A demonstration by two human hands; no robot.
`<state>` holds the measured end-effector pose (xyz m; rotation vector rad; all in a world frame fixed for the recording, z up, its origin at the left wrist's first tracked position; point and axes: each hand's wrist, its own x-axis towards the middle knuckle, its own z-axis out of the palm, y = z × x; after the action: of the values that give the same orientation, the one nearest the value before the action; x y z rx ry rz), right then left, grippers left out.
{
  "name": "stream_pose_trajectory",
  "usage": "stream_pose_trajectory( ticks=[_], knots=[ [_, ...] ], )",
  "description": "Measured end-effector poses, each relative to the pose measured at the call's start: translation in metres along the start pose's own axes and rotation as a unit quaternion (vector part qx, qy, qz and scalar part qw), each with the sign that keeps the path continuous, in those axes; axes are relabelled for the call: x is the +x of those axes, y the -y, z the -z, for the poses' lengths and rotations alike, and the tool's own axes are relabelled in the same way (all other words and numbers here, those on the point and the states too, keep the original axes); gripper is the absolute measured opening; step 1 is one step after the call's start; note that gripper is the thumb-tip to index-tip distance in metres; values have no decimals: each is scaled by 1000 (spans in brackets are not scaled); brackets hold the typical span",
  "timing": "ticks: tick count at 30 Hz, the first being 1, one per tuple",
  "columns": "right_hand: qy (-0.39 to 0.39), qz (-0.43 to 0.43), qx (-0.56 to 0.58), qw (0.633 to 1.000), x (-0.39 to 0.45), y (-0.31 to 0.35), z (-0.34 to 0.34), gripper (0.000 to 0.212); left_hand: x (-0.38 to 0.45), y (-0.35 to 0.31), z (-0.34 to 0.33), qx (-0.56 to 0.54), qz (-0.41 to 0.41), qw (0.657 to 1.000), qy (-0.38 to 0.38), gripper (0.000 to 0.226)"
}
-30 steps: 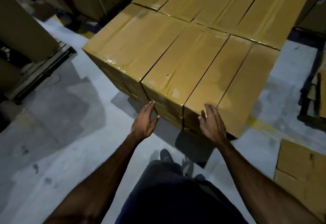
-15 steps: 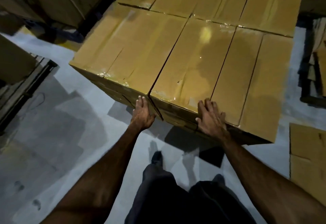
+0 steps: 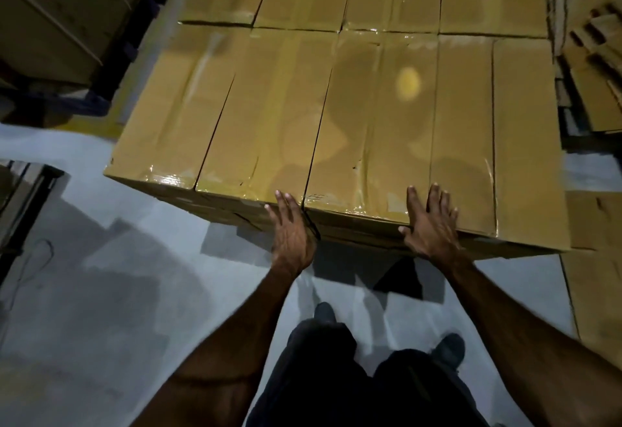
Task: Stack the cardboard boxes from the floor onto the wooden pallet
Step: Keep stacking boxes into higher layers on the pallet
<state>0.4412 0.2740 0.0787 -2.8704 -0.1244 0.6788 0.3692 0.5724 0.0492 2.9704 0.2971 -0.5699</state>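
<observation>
Both hands flat against near edge of stacked tan taped cardboard boxes (image 3: 336, 106). Left hand (image 3: 292, 231) with straight fingers pressing at seam between two boxes; right hand (image 3: 432, 224) with spread fingers over top edge, grasping nothing. Stack stands above grey concrete floor (image 3: 101, 292); pallet beneath probably hidden.

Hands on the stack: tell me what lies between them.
In the head view, only the near edge of one taped box spans from the left hand to the right hand; nothing else lies there.
</observation>
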Motion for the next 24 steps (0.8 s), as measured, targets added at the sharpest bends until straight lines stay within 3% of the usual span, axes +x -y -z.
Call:
stream_pose_trajectory(
  ticks=[5,12,18,24],
  knots=[
    [8,-1,-1,1000,0,1,2,104,2,-6,1,-37,-28,999,-1,114],
    [51,16,28,998,5,-6,17,101,8,-1,8,-38,-37,998,33,122],
    [21,39,53,998,-7,-5,28,87,-8,24,20,-172,-49,983,-36,107],
    [-12,164,-11,986,-18,14,16,76,-42,57,25,-231,-2,967,-105,89]
  ],
)
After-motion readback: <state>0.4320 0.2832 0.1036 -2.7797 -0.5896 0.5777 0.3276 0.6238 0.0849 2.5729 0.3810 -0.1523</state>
